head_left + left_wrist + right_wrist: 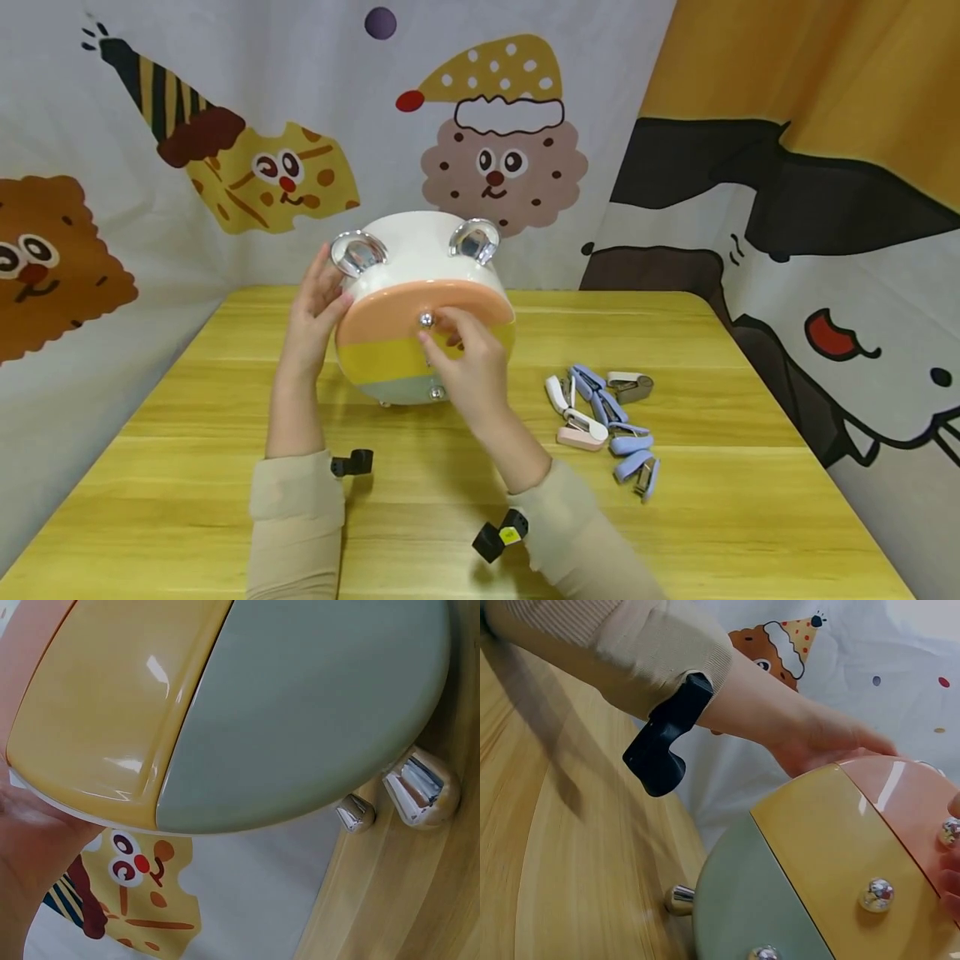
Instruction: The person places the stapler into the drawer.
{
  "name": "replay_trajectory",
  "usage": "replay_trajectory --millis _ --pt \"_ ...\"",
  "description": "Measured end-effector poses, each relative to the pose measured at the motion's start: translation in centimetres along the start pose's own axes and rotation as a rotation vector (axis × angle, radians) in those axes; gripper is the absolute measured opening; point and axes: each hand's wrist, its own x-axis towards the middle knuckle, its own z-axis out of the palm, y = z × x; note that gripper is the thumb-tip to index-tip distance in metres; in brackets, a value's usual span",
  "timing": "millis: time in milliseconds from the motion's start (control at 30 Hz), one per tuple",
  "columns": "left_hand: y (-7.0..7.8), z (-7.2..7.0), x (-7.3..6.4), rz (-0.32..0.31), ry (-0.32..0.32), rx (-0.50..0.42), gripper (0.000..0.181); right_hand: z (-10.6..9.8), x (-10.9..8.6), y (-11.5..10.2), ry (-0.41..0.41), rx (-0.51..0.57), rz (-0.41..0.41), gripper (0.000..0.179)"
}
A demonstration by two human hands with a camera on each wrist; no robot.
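Note:
A round drawer box [390, 362] with orange, yellow and green fronts stands on the table in the head view. It has a white shell, silver ears, round silver knobs and silver feet [421, 789]. My left hand [313, 312] holds its left side, thumb by the front rim; the right wrist view shows that hand [829, 742] against the curved side. With thumb and index finger my right hand [474, 362] pinches the knob [426, 318] on the orange front. Only fingertips of that hand show at the right wrist view's edge, around the knob [950, 832].
Several mini staplers [592, 429], blue, white, pink and grey, lie in a loose group on the wooden table [712, 517], right of the box. A cartoon-printed cloth [300, 50] hangs behind. Black camera mounts [352, 462] sit at both wrists.

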Motion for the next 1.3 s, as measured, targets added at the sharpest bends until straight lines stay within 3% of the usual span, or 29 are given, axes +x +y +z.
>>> replay_trajectory --millis 233,567,867,1300 --pt "0.0 0.0 -0.1 -0.013 -0.001 0.012 0.066 1.1 0.0 -0.1 0.013 0.015 0.051 0.023" --pt "0.0 0.0 -0.1 -0.001 -0.002 0.006 0.066 1.4 0.1 -0.2 0.064 0.027 0.041 0.017" --pt "-0.1 0.1 -0.1 0.018 -0.006 -0.005 0.066 0.9 -0.5 -0.5 0.069 0.062 -0.013 0.017" --pt "-0.3 0.0 -0.1 0.018 -0.020 -0.026 0.066 -0.9 -1.6 -1.3 0.041 0.031 -0.073 0.018"
